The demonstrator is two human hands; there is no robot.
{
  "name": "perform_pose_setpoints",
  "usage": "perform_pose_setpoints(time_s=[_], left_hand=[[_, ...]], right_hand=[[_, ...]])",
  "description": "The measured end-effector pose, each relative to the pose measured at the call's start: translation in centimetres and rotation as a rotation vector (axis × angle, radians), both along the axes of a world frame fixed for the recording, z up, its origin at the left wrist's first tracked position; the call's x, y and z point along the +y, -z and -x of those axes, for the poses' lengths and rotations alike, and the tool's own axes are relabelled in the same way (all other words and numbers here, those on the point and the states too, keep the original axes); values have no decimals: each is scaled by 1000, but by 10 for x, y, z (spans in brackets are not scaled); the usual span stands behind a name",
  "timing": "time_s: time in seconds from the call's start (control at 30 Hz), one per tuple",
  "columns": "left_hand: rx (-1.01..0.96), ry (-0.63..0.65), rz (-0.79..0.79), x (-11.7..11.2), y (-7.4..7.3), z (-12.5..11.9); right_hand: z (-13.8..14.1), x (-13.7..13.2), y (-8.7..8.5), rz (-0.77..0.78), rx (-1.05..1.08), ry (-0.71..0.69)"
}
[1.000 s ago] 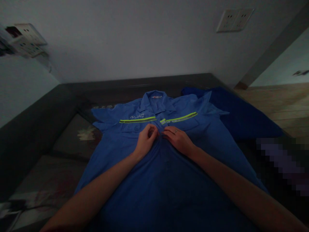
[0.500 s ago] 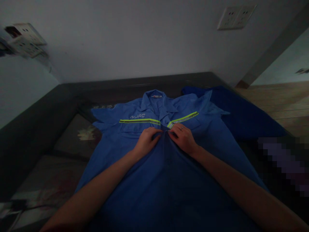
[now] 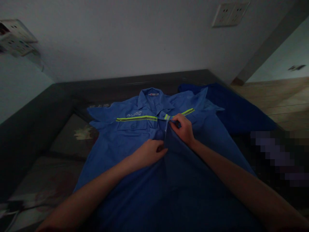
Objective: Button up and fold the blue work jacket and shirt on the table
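A blue short-sleeved work shirt (image 3: 108, 151) lies front up, its collar away from me. Yellow-green reflective strips cross the chest, and white letters stand above the left-side pocket. My right hand (image 3: 183, 129) is closed on the front edge of the shirt's right-hand panel, just below the reflective strip, and holds it raised. Lower down the front opening, my left hand (image 3: 150, 153) has curled fingers and thumb at the same edge, pinching the cloth. Its fingertips are partly hidden at the fold.
A darker blue folded cloth (image 3: 243, 112) lies right of the shirt. Beneath is a dark surface with a raised grey border (image 3: 130, 77) against the wall. Wall sockets (image 3: 230, 14) are at upper right and left. A cable (image 3: 36, 206) lies at lower left.
My right hand has lifted the right-hand front panel, opening it away from the other side. My left hand has slid down the front edge, toward me. The view has shifted slightly.
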State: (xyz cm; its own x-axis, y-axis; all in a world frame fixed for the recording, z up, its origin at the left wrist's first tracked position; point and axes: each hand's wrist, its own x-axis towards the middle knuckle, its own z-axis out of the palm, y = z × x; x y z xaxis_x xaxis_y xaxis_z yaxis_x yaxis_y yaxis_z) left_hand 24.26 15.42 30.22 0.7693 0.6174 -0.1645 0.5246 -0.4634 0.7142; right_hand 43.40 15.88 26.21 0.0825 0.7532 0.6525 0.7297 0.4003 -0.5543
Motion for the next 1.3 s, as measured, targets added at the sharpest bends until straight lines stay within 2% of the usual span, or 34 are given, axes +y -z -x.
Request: perform_pose_setpoints(time_s=[0.1, 0.2, 0.33, 0.4, 0.5, 0.6, 0.7, 0.83, 0.93, 1.1, 1.2, 1.3], left_hand=[[-21, -34, 1, 5, 9, -1], [-28, -114, -39, 14, 14, 1], [-86, -202, -106, 32, 20, 10], [-101, -254, -154, 46, 23, 14], [-100, -337, -225, 69, 24, 17], [-82, -365, -210, 80, 23, 15], [-195, -358, -126, 71, 23, 11], [-437, -396, -36, 45, 33, 10], [-540, -410, 2, 34, 42, 11], [-508, -419, -22, 31, 43, 12], [-468, -390, -30, 29, 41, 12], [-443, -351, -30, 28, 40, 12]], right_hand=[[-2, 7, -7, 56, -6, -3], [-3, 10, -24, 57, -2, -10], [6, -5, -52, -44, -61, -27], [16, -16, -58, -14, -138, -126], [30, -25, -49, 144, -293, -307], [37, -18, -30, 291, -326, -313], [35, -7, -18, 339, -236, -246], [32, -4, -17, 286, -201, -294], [35, -11, -13, 298, -124, -288], [40, -18, -5, 374, -62, -228], [42, -20, -5, 426, -40, -272], [42, -19, -5, 470, 71, -320]])
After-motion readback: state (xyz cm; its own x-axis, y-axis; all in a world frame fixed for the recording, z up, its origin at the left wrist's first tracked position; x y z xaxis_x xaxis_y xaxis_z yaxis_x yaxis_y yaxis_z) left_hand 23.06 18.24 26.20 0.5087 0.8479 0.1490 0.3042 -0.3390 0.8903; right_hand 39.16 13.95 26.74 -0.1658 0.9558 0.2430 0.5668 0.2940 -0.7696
